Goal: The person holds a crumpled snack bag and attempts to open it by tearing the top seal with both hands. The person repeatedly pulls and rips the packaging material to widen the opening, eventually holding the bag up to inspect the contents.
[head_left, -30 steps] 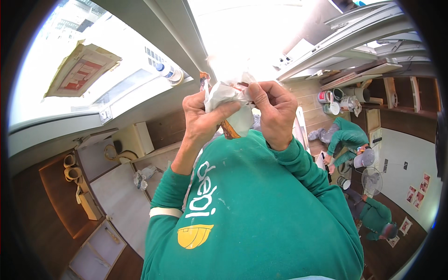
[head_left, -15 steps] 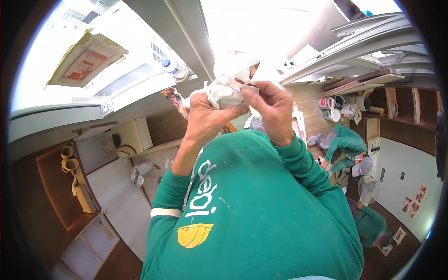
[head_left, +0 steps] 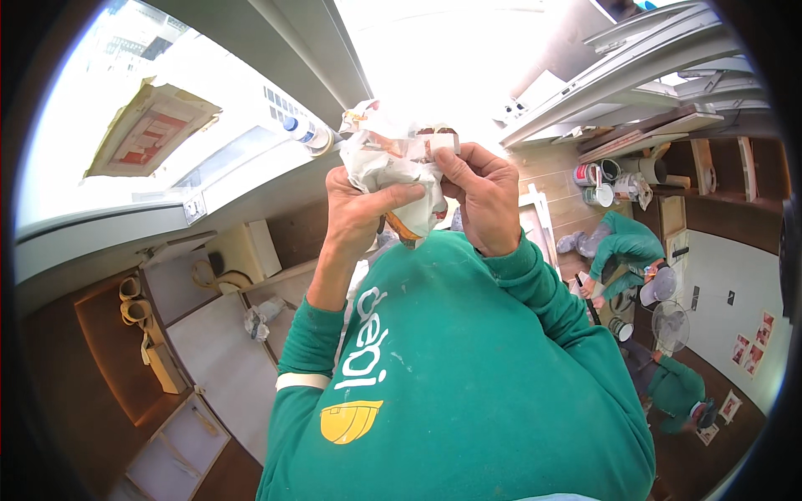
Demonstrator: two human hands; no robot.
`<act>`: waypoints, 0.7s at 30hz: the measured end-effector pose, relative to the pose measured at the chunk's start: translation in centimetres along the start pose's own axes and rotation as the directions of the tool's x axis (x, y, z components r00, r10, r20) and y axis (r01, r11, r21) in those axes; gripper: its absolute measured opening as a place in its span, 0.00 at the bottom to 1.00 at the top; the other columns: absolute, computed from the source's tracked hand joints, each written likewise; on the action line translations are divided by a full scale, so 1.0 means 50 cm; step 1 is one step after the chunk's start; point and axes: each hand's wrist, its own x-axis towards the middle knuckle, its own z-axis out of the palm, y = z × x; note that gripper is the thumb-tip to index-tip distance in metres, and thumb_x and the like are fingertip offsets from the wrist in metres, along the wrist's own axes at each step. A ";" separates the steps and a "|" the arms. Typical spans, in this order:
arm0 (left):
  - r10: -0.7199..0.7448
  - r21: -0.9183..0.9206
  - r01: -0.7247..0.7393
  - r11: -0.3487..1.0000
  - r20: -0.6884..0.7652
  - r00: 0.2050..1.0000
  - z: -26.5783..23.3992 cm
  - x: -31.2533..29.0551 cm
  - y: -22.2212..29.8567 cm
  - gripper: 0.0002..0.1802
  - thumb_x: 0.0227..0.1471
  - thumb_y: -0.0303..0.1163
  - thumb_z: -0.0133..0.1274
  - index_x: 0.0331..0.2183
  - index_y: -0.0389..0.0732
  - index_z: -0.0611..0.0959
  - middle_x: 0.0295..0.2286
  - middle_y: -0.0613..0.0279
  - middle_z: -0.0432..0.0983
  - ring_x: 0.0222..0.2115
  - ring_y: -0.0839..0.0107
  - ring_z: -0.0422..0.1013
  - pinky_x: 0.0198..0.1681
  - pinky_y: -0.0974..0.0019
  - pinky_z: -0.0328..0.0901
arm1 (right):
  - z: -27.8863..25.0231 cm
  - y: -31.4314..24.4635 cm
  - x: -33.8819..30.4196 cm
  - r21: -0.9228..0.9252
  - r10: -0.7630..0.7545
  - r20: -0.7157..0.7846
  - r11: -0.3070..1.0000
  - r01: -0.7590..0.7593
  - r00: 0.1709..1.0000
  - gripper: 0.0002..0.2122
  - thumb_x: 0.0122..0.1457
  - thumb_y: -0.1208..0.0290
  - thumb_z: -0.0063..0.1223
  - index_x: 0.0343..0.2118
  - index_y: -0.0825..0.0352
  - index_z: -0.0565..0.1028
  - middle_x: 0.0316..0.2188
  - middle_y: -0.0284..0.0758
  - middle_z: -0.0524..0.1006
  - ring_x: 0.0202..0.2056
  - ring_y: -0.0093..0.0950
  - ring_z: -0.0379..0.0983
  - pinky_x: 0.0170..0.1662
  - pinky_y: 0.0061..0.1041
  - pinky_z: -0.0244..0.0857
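Both hands are raised in front of my chest, around a crumpled white wrapper point(head_left: 388, 163) with orange and dark printed patches. It looks like thin plastic or paper. My left hand point(head_left: 352, 209) grips its left side, with the thumb laid across the front. Between the thumb and fingers of my right hand point(head_left: 484, 196) is a small whitish flap point(head_left: 444, 144) at the right edge, beside a brown strip. Whether that flap belongs to the wrapper, I cannot tell. An orange-brown corner hangs below, close to my green sweatshirt point(head_left: 468, 359).
A bottle with a blue cap point(head_left: 292, 125) and a tape roll point(head_left: 320, 142) stand on the window ledge. Paint cans point(head_left: 589, 175) sit on the floor to the right. Two people in green, one crouching point(head_left: 631, 246), are near a fan point(head_left: 670, 326). Rolls of tape point(head_left: 134, 311) hang at left.
The wrapper has gone from bunched to more spread out, and its orange corner now hangs between my hands. My left hand has shifted slightly left; my right still pinches the edge.
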 end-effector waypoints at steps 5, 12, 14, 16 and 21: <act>0.012 -0.054 -0.011 0.998 0.013 1.000 -0.018 0.005 -0.009 0.16 0.38 0.18 0.66 0.35 0.33 0.85 0.30 0.59 0.82 0.30 0.72 0.77 0.36 0.68 0.73 | -0.003 -0.001 0.009 -0.018 -0.011 0.037 1.000 0.012 0.999 0.09 0.62 0.72 0.54 0.38 0.74 0.78 0.32 0.39 0.80 0.31 0.23 0.78 0.35 0.22 0.75; -0.007 0.120 0.011 0.993 -0.036 0.999 -0.020 0.000 0.006 0.15 0.36 0.19 0.64 0.33 0.34 0.84 0.28 0.60 0.82 0.27 0.73 0.77 0.33 0.70 0.72 | 0.017 -0.020 0.017 -0.182 -0.191 0.006 0.965 0.189 0.982 0.06 0.61 0.75 0.55 0.36 0.74 0.78 0.29 0.36 0.80 0.30 0.21 0.77 0.34 0.21 0.73; -0.006 0.151 0.014 0.988 -0.052 0.999 -0.025 -0.001 0.005 0.15 0.35 0.19 0.63 0.32 0.34 0.84 0.28 0.60 0.82 0.26 0.73 0.77 0.33 0.70 0.71 | 0.016 -0.020 0.023 -0.193 -0.196 0.031 0.961 0.198 0.980 0.06 0.61 0.75 0.55 0.36 0.74 0.78 0.29 0.35 0.80 0.31 0.21 0.77 0.34 0.21 0.74; -0.032 0.146 0.040 0.988 -0.060 0.998 -0.037 -0.001 0.000 0.14 0.35 0.19 0.62 0.32 0.34 0.84 0.28 0.60 0.82 0.27 0.73 0.77 0.33 0.70 0.71 | 0.007 -0.016 0.032 -0.209 -0.181 0.069 0.959 0.191 0.981 0.06 0.61 0.75 0.55 0.36 0.73 0.78 0.29 0.35 0.80 0.31 0.21 0.77 0.34 0.21 0.74; -0.080 -0.026 0.078 0.997 -0.069 0.994 -0.051 -0.003 -0.018 0.17 0.36 0.18 0.63 0.35 0.34 0.82 0.30 0.60 0.81 0.29 0.72 0.77 0.36 0.68 0.72 | 0.009 -0.019 0.035 -0.232 -0.130 0.121 0.960 0.156 0.984 0.06 0.60 0.74 0.56 0.34 0.73 0.79 0.28 0.34 0.80 0.29 0.20 0.76 0.32 0.20 0.71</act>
